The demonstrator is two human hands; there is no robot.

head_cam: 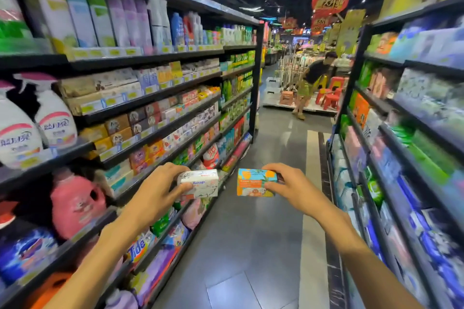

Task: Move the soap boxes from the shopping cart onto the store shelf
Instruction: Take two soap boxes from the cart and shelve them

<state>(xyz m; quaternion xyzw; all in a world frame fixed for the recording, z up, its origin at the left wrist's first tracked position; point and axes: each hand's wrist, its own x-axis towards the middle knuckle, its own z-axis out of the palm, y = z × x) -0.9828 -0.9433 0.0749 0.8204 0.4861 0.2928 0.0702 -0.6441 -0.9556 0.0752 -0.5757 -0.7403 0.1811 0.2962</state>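
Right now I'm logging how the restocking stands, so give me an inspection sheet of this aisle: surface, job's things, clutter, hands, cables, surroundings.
Surface: grey tiled aisle floor, bare where visible.
Job's things: white soap box and orange-and-blue soap box, both held up over the aisle, neither on a shelf yet; no shopping cart in view.
Clutter: nothing seen on the floor nearby.
Hands: left hand grips the white soap box; right hand grips the orange-and-blue soap box.
Cables: nothing seen.
Surroundings: left shelving packed with boxed soaps and detergent bottles; right shelving full of packaged goods; a person bends at the aisle's far end.
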